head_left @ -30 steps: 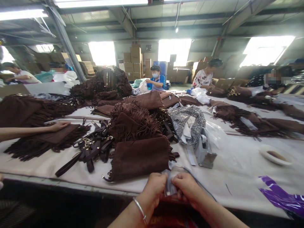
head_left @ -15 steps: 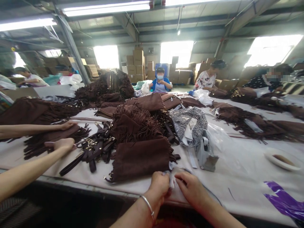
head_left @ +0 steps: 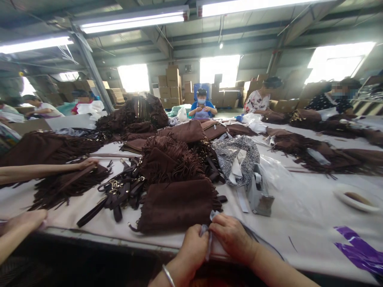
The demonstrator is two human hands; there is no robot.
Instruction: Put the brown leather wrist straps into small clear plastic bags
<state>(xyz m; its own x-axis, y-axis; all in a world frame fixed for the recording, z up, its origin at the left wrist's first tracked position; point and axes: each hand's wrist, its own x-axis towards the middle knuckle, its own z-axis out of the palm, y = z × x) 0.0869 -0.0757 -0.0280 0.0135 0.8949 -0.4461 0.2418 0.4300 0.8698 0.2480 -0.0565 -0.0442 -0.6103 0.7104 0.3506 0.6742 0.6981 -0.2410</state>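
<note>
At the table's front edge, my left hand (head_left: 194,244) is closed on a crumpled, whitish translucent piece of plastic (head_left: 204,230). Right beside it, my right hand (head_left: 230,235) pinches the same piece, its fingers touching my left hand's. Just beyond both hands lies a dark brown fringed bag (head_left: 176,205), flat on the table. More brown fringed bags (head_left: 170,159) are heaped behind it. Dark straps with gold-coloured clips (head_left: 119,191) lie to its left.
A grey tape dispenser (head_left: 260,195) and a speckled cloth (head_left: 236,159) stand right of the heap. A white roll (head_left: 356,198) and purple plastic (head_left: 359,247) lie farther right. At left, a co-worker's hands (head_left: 88,163) work by another fringed bag (head_left: 68,181). Other people sit around the table.
My right hand has moved left and closed up against my left hand at the plastic. One of the co-worker's hands has moved down and left, away from the bag.
</note>
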